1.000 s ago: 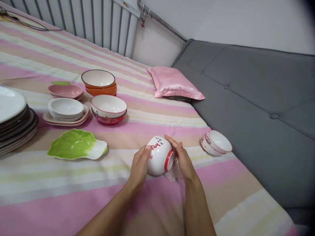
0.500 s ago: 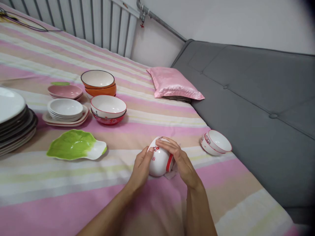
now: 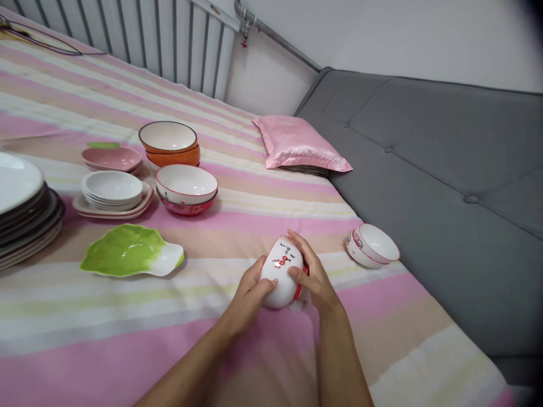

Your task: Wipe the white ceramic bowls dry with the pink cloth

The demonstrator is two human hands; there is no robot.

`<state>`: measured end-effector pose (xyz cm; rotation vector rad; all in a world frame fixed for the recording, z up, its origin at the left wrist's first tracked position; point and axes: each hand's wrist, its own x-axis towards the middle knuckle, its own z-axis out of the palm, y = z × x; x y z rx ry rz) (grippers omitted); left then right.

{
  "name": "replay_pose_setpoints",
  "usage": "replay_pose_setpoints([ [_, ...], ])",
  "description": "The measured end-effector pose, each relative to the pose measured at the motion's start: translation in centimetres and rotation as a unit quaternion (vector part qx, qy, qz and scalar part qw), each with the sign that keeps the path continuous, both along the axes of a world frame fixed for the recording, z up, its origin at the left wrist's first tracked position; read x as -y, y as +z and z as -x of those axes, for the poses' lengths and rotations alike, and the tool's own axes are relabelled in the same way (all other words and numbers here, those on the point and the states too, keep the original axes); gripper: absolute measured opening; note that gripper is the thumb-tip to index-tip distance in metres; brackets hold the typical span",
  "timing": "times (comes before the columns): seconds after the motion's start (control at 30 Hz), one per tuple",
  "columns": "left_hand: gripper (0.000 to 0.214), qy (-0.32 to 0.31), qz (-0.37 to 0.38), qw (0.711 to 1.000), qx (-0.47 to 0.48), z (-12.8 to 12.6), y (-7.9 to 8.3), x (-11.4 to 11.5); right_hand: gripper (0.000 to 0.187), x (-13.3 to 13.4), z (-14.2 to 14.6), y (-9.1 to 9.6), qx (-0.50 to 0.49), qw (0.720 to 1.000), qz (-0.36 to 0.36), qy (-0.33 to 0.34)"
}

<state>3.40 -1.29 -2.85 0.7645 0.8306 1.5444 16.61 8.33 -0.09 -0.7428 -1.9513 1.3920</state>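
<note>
Fingers (image 3: 304, 246) of the right hand (image 3: 317, 282) and left hand (image 3: 248, 291) are clamped on a white bowl (image 3: 283, 288), in the head camera's view, above a striped cover (image 3: 237, 223) and to the right of a green leaf dish (image 3: 127, 249). The bowl lies directly between the hands, tipped on its side: its rim-to-foot axis runs crosswise, rim toward the leaf dish, red foot (image 3: 298, 291) away from it. The left hand is nearer the rim, thumb on the wall; the right hand is nearer the foot — thumb in front, other fingers along the far side. A pale cloth (image 3: 297, 305), mostly hidden, shows below the right hand. Beyond the leaf dish stand stacked bowls (image 3: 189, 206); left of it, a plate stack (image 3: 29, 229).

Half a second earlier, the right fingers lay across the top of the bowl, covering most of its lettering (image 3: 288, 249); now they are drawn back to the far edge — lettering and red blossoms in plain view. The left thumb sits lower, and the bowl slightly farther from the leaf dish.
</note>
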Motion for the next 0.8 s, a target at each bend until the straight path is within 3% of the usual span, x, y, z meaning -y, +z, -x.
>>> replay_pose_setpoints([
  [0.23,0.036,0.014,0.003,1.0,-0.02,0.1,0.3,0.0,0.075,0.4,0.1,0.7,-0.016,0.998,-0.057,0.007],
  [0.4,0.027,0.034,0.034,0.999,0.022,0.1,0.3,-0.5,0.064,1.4,0.5,1.7,0.05,0.987,-0.153,-0.005],
  [0.57,0.031,0.062,0.045,0.997,0.014,0.0,0.3,-0.8,0.067,1.8,0.9,2.2,0.092,0.967,-0.236,-0.025],
  [0.7,0.034,0.055,0.059,0.997,0.009,0.0,0.3,-0.8,0.071,1.4,0.8,1.8,0.108,0.964,-0.239,-0.038],
  [0.8,0.034,0.031,0.042,0.999,0.01,0.1,0.2,-0.8,0.068,0.7,0.4,1.3,0.091,0.974,-0.201,-0.047],
])
